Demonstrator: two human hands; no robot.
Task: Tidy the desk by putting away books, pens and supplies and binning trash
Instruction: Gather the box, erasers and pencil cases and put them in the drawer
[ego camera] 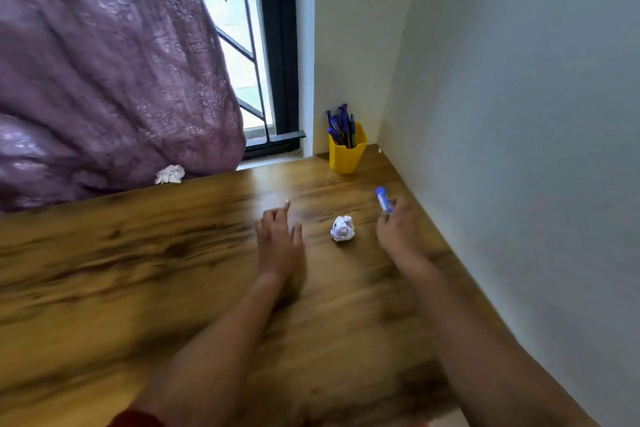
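Head view: right hand (398, 229) pinches a blue pen (383, 199), long axis pointing ahead toward the yellow pen cup (347, 153) beyond it; left hand (278, 236) hovers empty, fingers loosely spread, crumpled paper (342, 228) on the table (138, 270) between both hands.

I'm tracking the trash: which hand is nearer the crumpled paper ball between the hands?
Roughly equal, the right perhaps slightly. The right hand, holding a blue pen, is right of the paper ball; the left hand is left of it.
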